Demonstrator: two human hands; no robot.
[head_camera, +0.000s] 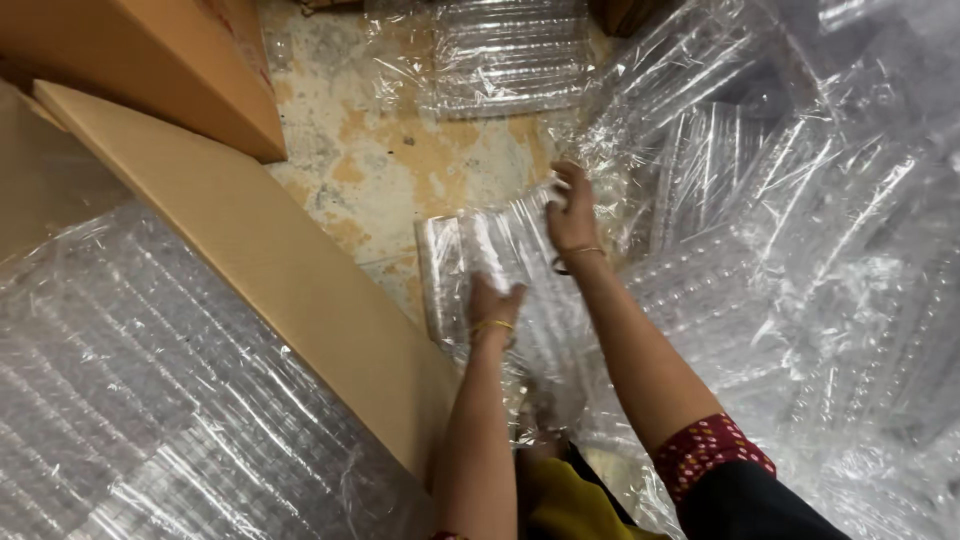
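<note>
A wrapped pack of clear plastic bottles (480, 265) is held over the floor (400, 150) by both hands. The left hand (493, 303) is pressed against the pack's near end; its fingers are curled onto the wrapping, a yellow bangle (491, 325) sitting at the wrist. The right hand (573, 215) is laid on the pack's far upper corner, its fingers (572, 178) spread and bent over the film in a loose grasp, a thin bangle (580, 254) at that wrist.

Left of the left fingers, a cardboard carton wall (270, 260) is seen, just beside the pack. Beyond that wall, the carton is filled with bottle packs under clear film (150, 400). A second brown carton (170, 60) is noted further left and beyond. Beyond the right fingers, another wrapped bottle pack (510, 55) lies on the floor. To the right of the right fingers, a heap of loose film and bottle packs (800, 230) is recorded.
</note>
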